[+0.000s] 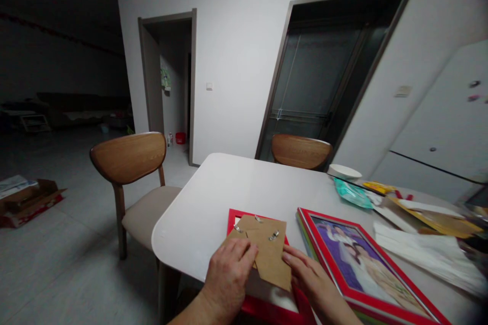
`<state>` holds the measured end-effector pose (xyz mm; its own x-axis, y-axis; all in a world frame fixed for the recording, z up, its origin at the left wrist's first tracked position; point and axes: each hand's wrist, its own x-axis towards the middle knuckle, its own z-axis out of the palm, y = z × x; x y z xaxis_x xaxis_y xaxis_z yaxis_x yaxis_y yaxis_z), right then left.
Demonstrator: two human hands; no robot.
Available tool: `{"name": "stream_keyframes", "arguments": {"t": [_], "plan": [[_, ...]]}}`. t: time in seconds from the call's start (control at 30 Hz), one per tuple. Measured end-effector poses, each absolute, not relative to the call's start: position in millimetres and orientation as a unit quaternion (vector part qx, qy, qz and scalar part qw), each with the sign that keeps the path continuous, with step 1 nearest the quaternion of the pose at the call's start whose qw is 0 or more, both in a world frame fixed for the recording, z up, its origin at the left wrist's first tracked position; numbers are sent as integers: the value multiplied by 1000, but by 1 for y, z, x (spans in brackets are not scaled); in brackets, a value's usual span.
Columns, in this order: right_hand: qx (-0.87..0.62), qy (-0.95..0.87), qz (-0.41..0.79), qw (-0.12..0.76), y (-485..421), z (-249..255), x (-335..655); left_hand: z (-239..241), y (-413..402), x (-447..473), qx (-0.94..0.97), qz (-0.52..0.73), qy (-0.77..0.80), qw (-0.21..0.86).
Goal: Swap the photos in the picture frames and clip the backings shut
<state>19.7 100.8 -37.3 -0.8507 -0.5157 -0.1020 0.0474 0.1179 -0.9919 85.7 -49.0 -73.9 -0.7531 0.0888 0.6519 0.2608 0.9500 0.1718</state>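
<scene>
A brown backing board [269, 259] with small metal clips is tilted above a red picture frame [263, 307] near the table's front edge. It seems to be made of overlapping pieces, one with a slanted cut. My left hand [231, 271] is closed on its left side, fingers bent over the board. At the right edge, my right hand [314, 279] grips the board with its fingers close together; its thumb is hidden. Just right of that hand lies a framed wedding photo [362, 264] with a red border, stacked on other frames.
The white table [186, 218] has a rounded left corner. White paper sheets [438, 254], a teal packet [353, 193], a yellow envelope [434, 216] and a white bowl [344, 171] crowd its right side. Wooden chairs [129, 157] stand left and behind. An open cardboard box [30, 203] sits on the floor.
</scene>
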Motion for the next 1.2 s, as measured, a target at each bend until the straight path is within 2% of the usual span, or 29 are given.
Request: {"name": "stream_keyframes", "arguments": {"t": [0.07, 0.13, 0.3, 0.37, 0.5, 0.67, 0.9, 1.0, 1.2], "plan": [[-151, 723, -622, 259, 116, -49, 10, -91, -34, 81, -99, -111, -939, 310], [-153, 758, -583, 250, 124, -62, 1, -105, -25, 80, -109, -105, -944, 292], [-211, 908, -360, 37, 121, -86, -9, -107, -24, 85, -107, -162, -952, 236], [-254, 923, -288, -4, 117, -88, -6, -101, -28, 88, -106, -206, -951, 206], [-270, 942, -199, -28, 110, -82, 1, -92, -36, 92, -93, -252, -948, 169], [-289, 939, -185, -10, 101, -77, 9, -105, -48, 94, -30, -223, -960, 165], [-288, 933, -212, 37, 106, -71, 4, -137, -68, 91, -122, -202, -950, 204], [-297, 932, -202, 44, 109, -69, 2, -128, -68, 90, -116, -231, -953, 159], [-340, 922, -183, -20, 100, -83, 5, -101, -63, 92, -100, -269, -956, 61]]}}
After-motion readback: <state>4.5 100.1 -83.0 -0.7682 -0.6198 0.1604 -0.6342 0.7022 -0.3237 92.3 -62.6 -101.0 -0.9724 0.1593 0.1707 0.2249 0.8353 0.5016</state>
